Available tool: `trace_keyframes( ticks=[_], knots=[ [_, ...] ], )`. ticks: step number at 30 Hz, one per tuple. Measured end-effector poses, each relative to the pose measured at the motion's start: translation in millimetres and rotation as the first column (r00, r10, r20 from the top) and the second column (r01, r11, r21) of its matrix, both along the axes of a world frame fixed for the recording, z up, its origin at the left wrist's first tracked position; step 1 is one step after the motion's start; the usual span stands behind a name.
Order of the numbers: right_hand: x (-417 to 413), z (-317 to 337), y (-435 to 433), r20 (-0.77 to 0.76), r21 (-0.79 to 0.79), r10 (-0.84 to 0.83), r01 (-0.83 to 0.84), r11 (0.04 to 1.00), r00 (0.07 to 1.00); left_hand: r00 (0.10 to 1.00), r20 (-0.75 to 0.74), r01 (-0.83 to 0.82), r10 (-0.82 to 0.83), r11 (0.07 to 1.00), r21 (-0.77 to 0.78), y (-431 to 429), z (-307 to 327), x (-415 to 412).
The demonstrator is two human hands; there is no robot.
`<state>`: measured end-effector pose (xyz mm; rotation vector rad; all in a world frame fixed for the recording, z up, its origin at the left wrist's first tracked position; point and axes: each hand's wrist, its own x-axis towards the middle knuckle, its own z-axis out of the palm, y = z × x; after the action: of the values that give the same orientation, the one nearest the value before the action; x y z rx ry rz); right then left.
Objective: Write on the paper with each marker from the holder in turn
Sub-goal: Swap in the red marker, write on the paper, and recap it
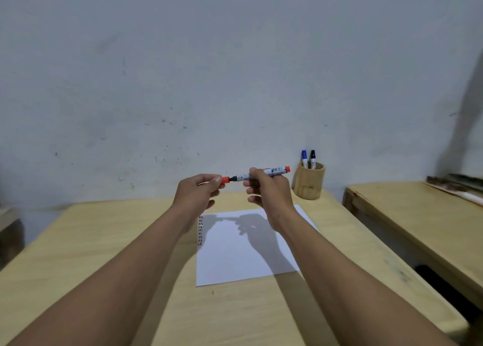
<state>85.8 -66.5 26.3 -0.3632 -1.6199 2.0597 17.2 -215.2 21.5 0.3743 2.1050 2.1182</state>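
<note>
I hold a red marker [274,171] level above the table, its white barrel gripped in my right hand [266,188]. My left hand [198,188] pinches the marker's red cap [225,180], which sits just off the dark tip. Below my hands lies a white sheet of paper [235,256] with a column of short coloured strokes [200,230] along its left edge. A round wooden holder [309,180] stands at the table's far right corner. In it stand a blue marker [304,157] and a black marker [312,157], both upright.
The light wooden table [91,254] stands against a grey wall [209,71]. A second wooden table [418,215] is to the right, across a narrow gap, with some long objects [460,184] at its far end.
</note>
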Motion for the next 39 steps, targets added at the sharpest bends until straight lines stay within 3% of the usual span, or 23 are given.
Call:
trace_keyframes(
  ticks=[11, 17, 24, 29, 33, 39],
  knots=[
    [15.8, 7.2, 21.6, -0.044, 0.039, 0.068, -0.066, 0.997, 0.997, 0.997, 0.06, 0.035, -0.038, 0.999, 0.04, 17.7, 13.6, 6.7],
    [17.4, 5.5, 34.1, -0.061, -0.164, 0.17, -0.178, 0.97, 0.984, 0.996, 0.075, 0.036, -0.045, 0.993, 0.115, 23.1, 16.7, 9.7],
    [22.3, 12.2, 59.4, 0.121, 0.154, 0.239, -0.256, 0.954, 0.964, 0.998, -0.068, -0.002, 0.008, 0.997, 0.082, 29.3, 24.7, 9.8],
    [25.3, 19.6, 81.3, 0.236, 0.467, 0.17, -0.266, 0.844, 0.957, 0.964, -0.265, -0.004, 0.01, 1.0, 0.024, 50.9, 33.4, 7.6],
    [25.5, 20.2, 99.0, 0.221, 0.537, 0.137, -0.237, 0.809, 0.966, 0.931, -0.364, 0.008, -0.03, 0.998, -0.062, 75.2, 37.9, 3.4],
    [23.5, 22.7, 132.4, 0.227, 0.575, 0.04, -0.168, 0.801, 0.973, 0.933, -0.354, 0.038, -0.066, 0.996, -0.085, 126.0, 37.1, -1.0]
  ],
)
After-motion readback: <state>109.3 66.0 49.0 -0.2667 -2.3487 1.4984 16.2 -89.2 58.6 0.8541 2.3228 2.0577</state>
